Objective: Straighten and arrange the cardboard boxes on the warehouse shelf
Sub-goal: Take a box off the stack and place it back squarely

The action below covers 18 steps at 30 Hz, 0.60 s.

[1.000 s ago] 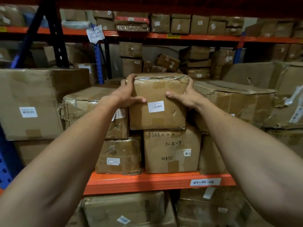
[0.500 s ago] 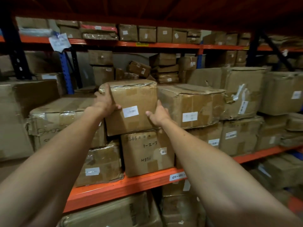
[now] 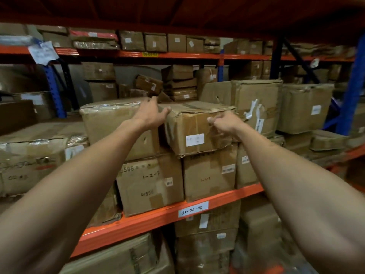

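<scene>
A tape-wrapped cardboard box (image 3: 110,123) sits on top of a box marked 1-2-3 (image 3: 146,184) on the orange shelf beam (image 3: 138,224). Right beside it is a crumpled cardboard box (image 3: 193,125) with a white label, turned slightly askew. My left hand (image 3: 152,115) hovers over the gap between these two upper boxes, fingers spread and holding nothing. My right hand (image 3: 227,123) is at the crumpled box's upper right front corner. Its fingers are curled and blurred, so I cannot tell whether they grip the box.
A taller box (image 3: 256,99) with torn white tape stands right of the crumpled one, with more boxes beyond it. A blue upright (image 3: 353,86) borders the bay on the right. Stacked boxes fill the back rack and the level below the beam.
Both hands have let go of the tape-wrapped box and moved right to the crumpled box. The view has swung to the right.
</scene>
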Tool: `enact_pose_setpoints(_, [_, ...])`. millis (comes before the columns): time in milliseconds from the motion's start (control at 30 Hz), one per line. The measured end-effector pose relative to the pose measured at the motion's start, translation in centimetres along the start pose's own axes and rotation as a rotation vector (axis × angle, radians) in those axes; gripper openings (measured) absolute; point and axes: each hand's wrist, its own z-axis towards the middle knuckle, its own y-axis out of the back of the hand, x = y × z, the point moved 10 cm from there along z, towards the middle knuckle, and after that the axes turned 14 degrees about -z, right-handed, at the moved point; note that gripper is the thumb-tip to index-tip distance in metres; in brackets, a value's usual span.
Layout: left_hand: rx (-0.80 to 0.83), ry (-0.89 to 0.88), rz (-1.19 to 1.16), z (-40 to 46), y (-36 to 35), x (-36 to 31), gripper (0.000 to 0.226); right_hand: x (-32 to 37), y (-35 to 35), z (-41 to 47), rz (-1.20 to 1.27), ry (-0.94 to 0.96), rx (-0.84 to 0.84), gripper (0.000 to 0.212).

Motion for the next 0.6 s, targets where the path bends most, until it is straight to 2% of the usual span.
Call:
enact_pose_setpoints(67, [-0.006,0.184,-0.239,0.1,-2.2,0.1,0.083,-4.2,1.9,1.3,0.074,-0.134,-0.032,0.080])
enact_pose_setpoints(133, [0.058,0.443,-0.463,-0.7,-5.5,0.6,0.096,-7.0,1.5,2.2,0.200,-0.197,0.052,0.110])
enact_pose_setpoints(167, [0.115,0.569,-0.569,-1.4,-7.6,0.9,0.104,-7.7,0.8,2.3,0.292,-0.199,0.125,0.113])
enact_pose_setpoints(233, [0.187,0.767,-0.745,-2.8,-11.0,1.4,0.119,-8.2,-0.6,2.2,0.444,-0.214,0.255,0.093])
enact_pose_setpoints(333, [0.131,0.897,-0.930,-3.7,-13.1,1.7,0.126,-8.8,-2.3,3.2,0.603,-0.256,0.352,0.090])
enact_pose_setpoints(433, [0.078,0.916,-1.002,-4.2,-13.9,1.3,0.116,-7.9,-3.7,4.1,0.741,-0.262,0.428,0.099])
enact_pose_setpoints(500, [0.027,0.940,-1.056,-4.7,-14.6,0.9,0.097,-7.4,-4.6,4.7,0.782,-0.292,0.452,0.105])
enact_pose_setpoints(600, [-0.080,0.966,-1.098,-5.7,-15.2,-0.6,0.081,-7.3,-5.5,5.7,0.820,-0.339,0.424,0.121])
